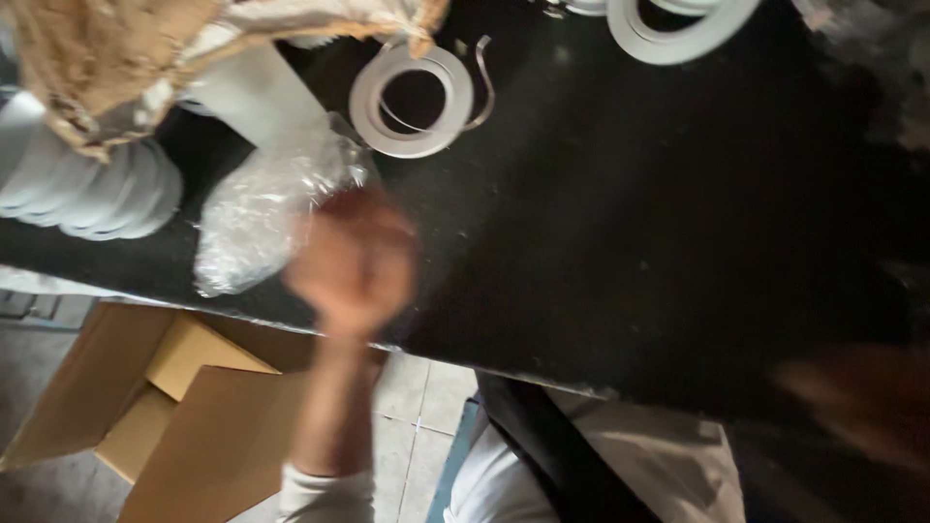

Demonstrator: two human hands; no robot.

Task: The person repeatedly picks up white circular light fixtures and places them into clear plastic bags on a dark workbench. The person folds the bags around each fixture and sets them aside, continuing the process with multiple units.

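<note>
1. Head view, your hands: your left hand (351,261) is curled into a loose fist at the near edge of the black table (630,223), knuckles away from you. Motion blur hides whether the fingers pinch anything. Your right hand (862,397) is only a smear low at the far right, so I cannot tell whether it is open or closed.

2. Head view, the thing at hand: the crumpled clear plastic wrap (262,213) lies on the table just left of your left hand, touching it or nearly so.

3. Step, as I judge it: your left hand is at the wrap. A firm hold calls for bunching the loose film rather than pinching one fold, since it looks light and slippery.

4. Direction: the wrap's long axis runs on a diagonal, from the table edge left of your fist up and away past it. Its far end points toward the white tape ring (412,100) beyond your hand.

5. Around the hand: a stack of white rolls (87,184) lies further left, under torn brown wrapping (107,58). A second, larger ring (678,24) sits far ahead and to the right. Below your left forearm an open cardboard box (165,407) stands on the tiled floor (426,407).
</note>
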